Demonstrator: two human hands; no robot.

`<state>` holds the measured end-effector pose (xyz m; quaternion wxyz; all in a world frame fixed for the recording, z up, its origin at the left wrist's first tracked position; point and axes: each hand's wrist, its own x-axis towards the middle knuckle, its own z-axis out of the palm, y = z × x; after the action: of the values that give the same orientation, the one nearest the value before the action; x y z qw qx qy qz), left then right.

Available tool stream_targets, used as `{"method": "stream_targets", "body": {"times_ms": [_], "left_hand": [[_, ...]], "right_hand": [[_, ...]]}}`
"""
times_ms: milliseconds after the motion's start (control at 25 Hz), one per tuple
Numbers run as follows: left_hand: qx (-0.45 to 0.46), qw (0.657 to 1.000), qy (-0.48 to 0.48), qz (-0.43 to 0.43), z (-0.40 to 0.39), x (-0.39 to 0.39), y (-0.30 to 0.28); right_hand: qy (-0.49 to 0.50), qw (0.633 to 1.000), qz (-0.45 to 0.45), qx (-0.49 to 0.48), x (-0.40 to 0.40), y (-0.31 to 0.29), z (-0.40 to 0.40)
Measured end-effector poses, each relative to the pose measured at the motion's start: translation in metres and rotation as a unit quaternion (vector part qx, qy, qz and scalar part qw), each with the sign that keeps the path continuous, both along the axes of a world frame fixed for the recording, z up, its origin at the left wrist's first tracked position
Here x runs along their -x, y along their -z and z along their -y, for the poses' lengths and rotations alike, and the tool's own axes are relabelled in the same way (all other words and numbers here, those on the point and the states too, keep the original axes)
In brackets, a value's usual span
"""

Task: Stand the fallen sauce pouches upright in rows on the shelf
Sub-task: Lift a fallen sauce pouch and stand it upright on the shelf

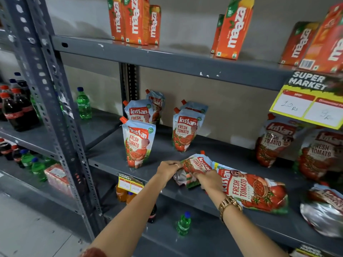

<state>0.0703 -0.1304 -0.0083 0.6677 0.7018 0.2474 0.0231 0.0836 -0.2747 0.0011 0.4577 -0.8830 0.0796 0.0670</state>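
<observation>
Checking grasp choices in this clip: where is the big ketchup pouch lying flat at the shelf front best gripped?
Grip the big flat pouch at its flatter top end, near the right hand, coming from the open shelf front. Its bulging base points right, so lifting that top end swings it upright.

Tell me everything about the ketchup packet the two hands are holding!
The held pouch is a soft, shiny, crinkled plastic bag, pale blue with red tomato pictures and "Fresh Tomato" lettering, and an orange cap at its far corner. It lies tipped over near the front of the grey shelf, its bottom end bunched up. The left hand and right hand both grip that bottom end. Another fallen pouch lies beside it.
</observation>
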Motion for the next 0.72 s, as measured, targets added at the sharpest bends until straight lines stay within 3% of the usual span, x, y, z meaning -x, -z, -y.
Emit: {"method": "stream_targets", "body": {"times_ms": [160, 280, 440, 520, 720], "left_hand": [[-0.017, 0.992, 0.050, -0.116, -0.003, 0.012, -0.012], [0.018, 0.984, 0.097, -0.147, -0.007, 0.020, -0.013], [0.048, 0.994, 0.027, -0.097, -0.002, 0.027, -0.009], [0.057, 0.996, 0.006, -0.068, -0.003, 0.028, -0.005], [0.007, 0.998, 0.020, 0.067, 0.002, 0.025, -0.018]], "right_hand": [[0.009, 0.998, -0.051, -0.033, -0.001, -0.004, -0.001], [0.029, 0.996, -0.058, -0.066, 0.003, -0.003, -0.007], [0.114, 0.962, -0.097, -0.227, 0.006, 0.000, -0.008], [0.103, 0.943, -0.124, -0.290, 0.005, -0.004, -0.006], [0.019, 0.966, 0.004, -0.259, 0.000, -0.016, -0.003]]}}
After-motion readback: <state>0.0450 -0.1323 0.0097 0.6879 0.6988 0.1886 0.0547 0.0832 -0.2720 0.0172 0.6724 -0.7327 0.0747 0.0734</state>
